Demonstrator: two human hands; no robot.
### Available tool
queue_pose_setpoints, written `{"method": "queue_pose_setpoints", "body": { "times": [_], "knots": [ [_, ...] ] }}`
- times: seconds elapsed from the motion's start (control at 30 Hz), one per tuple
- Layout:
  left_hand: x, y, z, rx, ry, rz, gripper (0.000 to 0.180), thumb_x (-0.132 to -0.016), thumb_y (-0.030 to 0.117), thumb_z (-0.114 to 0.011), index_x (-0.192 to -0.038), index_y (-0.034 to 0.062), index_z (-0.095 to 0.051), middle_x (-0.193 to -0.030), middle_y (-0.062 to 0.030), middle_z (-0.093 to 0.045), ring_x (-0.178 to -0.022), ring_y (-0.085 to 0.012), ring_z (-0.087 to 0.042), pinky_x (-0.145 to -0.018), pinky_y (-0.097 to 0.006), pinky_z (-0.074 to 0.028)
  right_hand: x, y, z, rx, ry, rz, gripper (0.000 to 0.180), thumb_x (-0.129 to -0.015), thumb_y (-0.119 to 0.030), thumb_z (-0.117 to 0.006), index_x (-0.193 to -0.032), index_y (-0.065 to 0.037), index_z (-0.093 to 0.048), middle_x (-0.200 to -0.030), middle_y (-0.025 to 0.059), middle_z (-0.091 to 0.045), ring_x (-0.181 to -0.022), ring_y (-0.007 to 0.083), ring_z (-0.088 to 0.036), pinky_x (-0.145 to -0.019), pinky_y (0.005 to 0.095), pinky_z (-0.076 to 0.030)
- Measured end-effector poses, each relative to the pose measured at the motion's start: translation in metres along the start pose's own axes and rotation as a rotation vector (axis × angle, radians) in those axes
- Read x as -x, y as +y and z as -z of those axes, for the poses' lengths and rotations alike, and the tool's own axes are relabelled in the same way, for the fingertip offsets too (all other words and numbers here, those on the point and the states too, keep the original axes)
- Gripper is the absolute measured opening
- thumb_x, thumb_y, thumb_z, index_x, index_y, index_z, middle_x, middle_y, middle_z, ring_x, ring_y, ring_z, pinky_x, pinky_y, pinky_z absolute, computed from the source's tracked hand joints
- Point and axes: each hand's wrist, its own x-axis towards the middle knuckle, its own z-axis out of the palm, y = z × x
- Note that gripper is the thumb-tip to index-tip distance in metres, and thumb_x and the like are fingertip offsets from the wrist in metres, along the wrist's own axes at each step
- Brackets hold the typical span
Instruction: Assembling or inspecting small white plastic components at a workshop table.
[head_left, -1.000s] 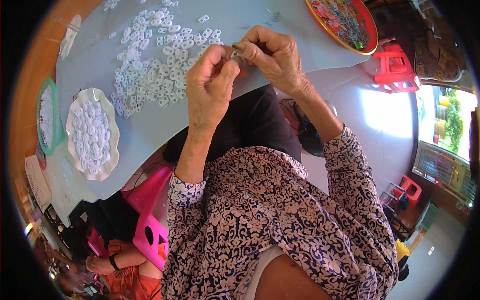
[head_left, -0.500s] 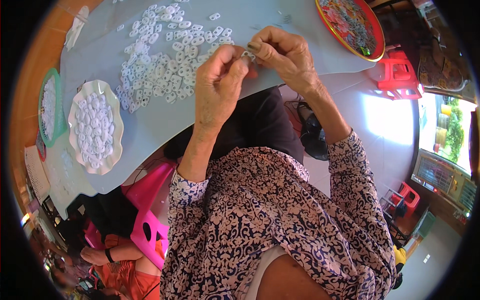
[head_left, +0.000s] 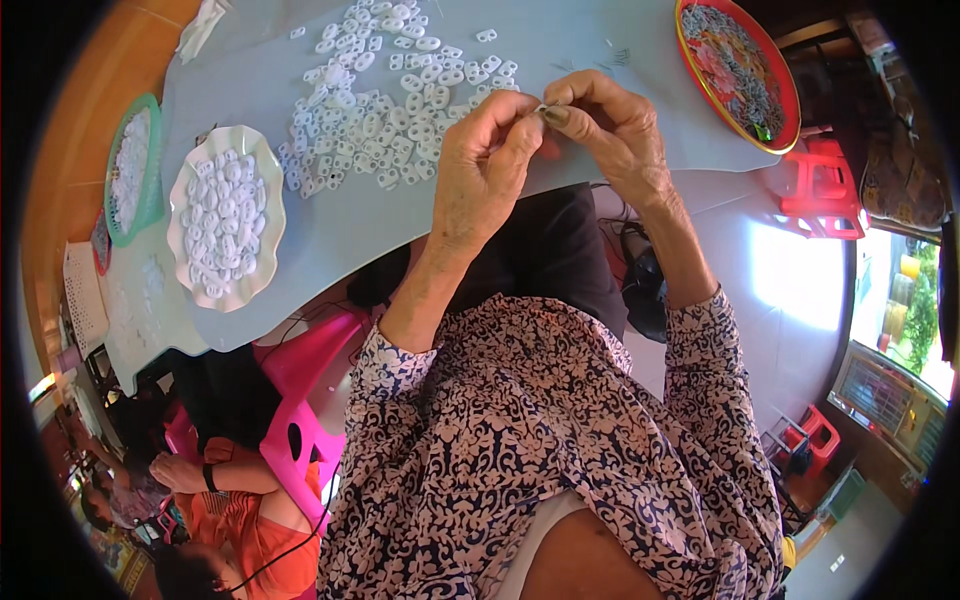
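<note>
My left hand [head_left: 485, 165] and my right hand [head_left: 615, 140] meet over the table's near edge, thumbs and forefingers pinched tip to tip. Between them is a small white two-hole plastic piece [head_left: 543, 110], mostly covered by the fingertips. Whether my right fingertips pinch something else as well I cannot make out. Just beyond and left of my hands, many similar loose white pieces [head_left: 370, 130] lie spread over the grey table [head_left: 330, 235].
A scalloped cream dish [head_left: 272, 235] full of white pieces stands at the left, beside a green basket [head_left: 152, 200]. At far right a round red tray [head_left: 790, 110] holds small grey metal parts. A person in orange [head_left: 285, 530] sits lower left, near a pink chair [head_left: 290, 440].
The view has shifted, so the table and its things sit further right in the picture. My hands stay together; the white piece between the fingertips is more covered than before.
</note>
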Motion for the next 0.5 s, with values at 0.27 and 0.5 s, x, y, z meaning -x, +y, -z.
{"method": "queue_pose_setpoints", "body": {
  "times": [0.27, 0.5],
  "knots": [
    [-0.024, 0.023, 0.053, -0.729, 0.231, -0.334, 0.01, -0.085, 0.009, -0.056, -0.091, 0.0036, -0.06, -0.075, -0.0112, -0.061, -0.067, -0.0224, -0.059, -0.06, -0.032, -0.047, 0.004, -0.001, 0.003, -0.115, 0.017, -0.081, 0.018, -0.088, -0.014, -0.063, -0.094, 0.003, -0.06, -0.083, 0.0043, -0.064, -0.076, 0.0074, -0.057, -0.07, 0.0212, -0.048],
    [-0.048, 0.011, 0.075, -1.217, 0.15, -0.492, 0.005, -0.079, 0.008, -0.061, -0.081, 0.0043, -0.061, -0.07, -0.0102, -0.057, -0.072, -0.0254, -0.051, -0.078, -0.038, -0.04, 0.006, 0.004, 0.003, -0.105, 0.049, 0.022, 0.016, -0.087, -0.011, -0.064, -0.096, 0.003, -0.062, -0.083, 0.0018, -0.063, -0.077, 0.0063, -0.056, -0.071, 0.0204, -0.048]
  ]
}}
